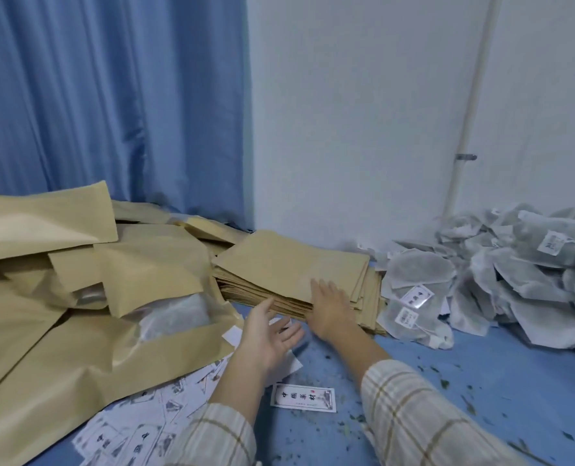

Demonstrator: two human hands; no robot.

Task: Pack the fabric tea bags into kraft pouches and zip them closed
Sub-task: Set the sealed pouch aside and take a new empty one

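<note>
Blue surface [481,381] set against a white wall [346,112] and a pleated blue curtain [94,95]. At the back centre lies a flat stack of kraft pouches [279,264], matte tan paper, rectangular, edges slightly fanned. The right hand [330,306] rests flat on the stack's near right corner, fingers straight and spread. The left hand [269,334] hovers just beside the stack's near edge, fingers spread and relaxed, holding nothing. Along the left edge sprawls a loose heap of kraft pouches [78,280], creased, some showing clear plastic windows. At the right edge sits a pile of fabric tea bags [514,270], grey-white, soft, with small paper tags. White printed cards [303,397] lie scattered near the front edge. Green leaf crumbs [447,381] speckle the surface. Both sleeves are plaid.
</note>
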